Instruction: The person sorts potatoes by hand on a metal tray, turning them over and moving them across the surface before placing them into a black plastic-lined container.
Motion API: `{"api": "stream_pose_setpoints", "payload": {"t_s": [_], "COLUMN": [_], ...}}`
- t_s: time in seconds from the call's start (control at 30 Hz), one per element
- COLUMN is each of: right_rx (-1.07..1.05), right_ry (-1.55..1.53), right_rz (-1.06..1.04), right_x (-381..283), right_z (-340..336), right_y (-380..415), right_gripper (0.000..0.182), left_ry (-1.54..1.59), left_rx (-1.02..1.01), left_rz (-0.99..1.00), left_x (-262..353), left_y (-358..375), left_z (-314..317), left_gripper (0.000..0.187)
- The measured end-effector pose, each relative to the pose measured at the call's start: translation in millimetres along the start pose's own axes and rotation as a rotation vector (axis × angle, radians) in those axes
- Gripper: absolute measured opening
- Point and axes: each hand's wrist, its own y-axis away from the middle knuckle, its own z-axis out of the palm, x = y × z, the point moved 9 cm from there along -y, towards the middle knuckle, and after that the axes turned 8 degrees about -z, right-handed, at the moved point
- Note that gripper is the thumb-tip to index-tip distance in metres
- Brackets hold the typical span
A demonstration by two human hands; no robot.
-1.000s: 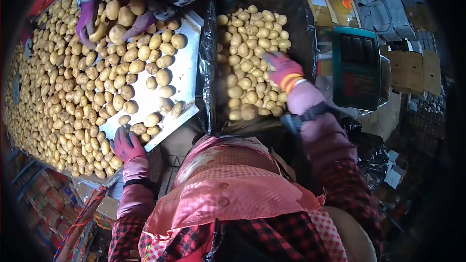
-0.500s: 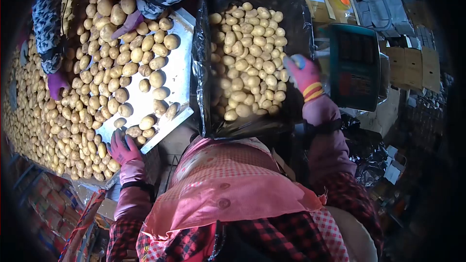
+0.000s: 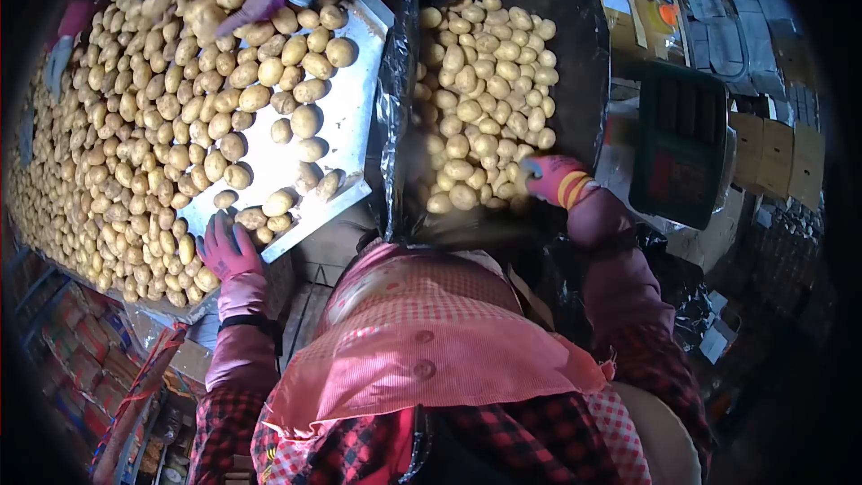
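Potatoes [image 3: 153,153] cover the metal tray [image 3: 346,126] on the left. My left hand [image 3: 229,250], in a pink and grey glove, rests at the tray's near edge beside a few potatoes, its fingers spread and nothing in them. A box lined with black plastic [image 3: 392,108] stands in the middle and holds a layer of smaller potatoes [image 3: 494,94]. My right hand [image 3: 552,180], gloved in pink with a yellow-striped cuff, is at the near right corner of that layer. Its fingertips are blurred against the potatoes, and whether they grip one is unclear.
Across the tray, a co-worker's purple-gloved hand [image 3: 256,9] is among larger potatoes, with more gloved hands at the upper left. A dark green crate-like object [image 3: 680,144] stands right of the lined box. Cardboard boxes [image 3: 777,157] lie farther right.
My right hand has moved down along the box's right side to its near corner. The tray and box sit farther right in view. The co-worker's hand at the tray's left has moved up.
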Motion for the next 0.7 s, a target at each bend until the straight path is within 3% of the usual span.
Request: {"api": "stream_pose_setpoints", "payload": {"t_s": [0.1,0.17,0.23,0.27,0.33,0.37,0.47,0.5,0.57,0.7], "right_rx": [0.016,-0.145,-0.007,0.338,0.742,0.815,0.692,0.473,0.269,0.214], "right_ry": [-0.04,-0.166,-0.011,-0.294,-0.535,-0.489,-0.095,0.122,0.549,0.405], "right_rz": [-0.172,-0.402,-0.415,-0.46,-0.375,-0.26,-0.095,-0.157,-0.144,0.026], "right_x": [-44.2,-89.4,-97.9,-89.1,-38.8,-10.6,-7.7,-31.4,-52.5,-34.8], "right_z": [-3.1,23.8,16.8,-20.8,-88.1,-108.2,-109.7,-96.4,-44.7,-29.9], "right_y": [5.1,-22.4,-69.4,-69.3,-41.6,-31.7,-21.7,-39.4,-72.1,-77.4], "right_gripper": [0.041,0.04,0.036,0.033,0.03,0.03,0.031,0.042,0.047,0.062], "left_ry": [-0.024,-0.013,-0.003,-0.032,-0.036,-0.008,0.011,0.02,0.038,0.014], "left_rx": [0.004,0.041,0.057,0.051,0.046,0.035,0.069,0.059,0.037,0.066], "left_rz": [-0.015,0.008,0.012,0.014,-0.005,-0.017,0.013,0.004,-0.004,0.011], "left_x": [-4.1,-7.9,-7.3,-6.8,-6.4,-4.4,-3.7,-5.6,-6.1,-11.7], "left_y": [0.1,1.9,1.6,0.6,1.2,0.7,1.6,1.7,0.6,2.5], "left_z": [4.8,6.9,5.7,5.1,3.0,0.9,0.9,0.8,1.1,4.7], "left_gripper": [0.047,0.048,0.048,0.047,0.047,0.047,0.047,0.047,0.046,0.045]}}
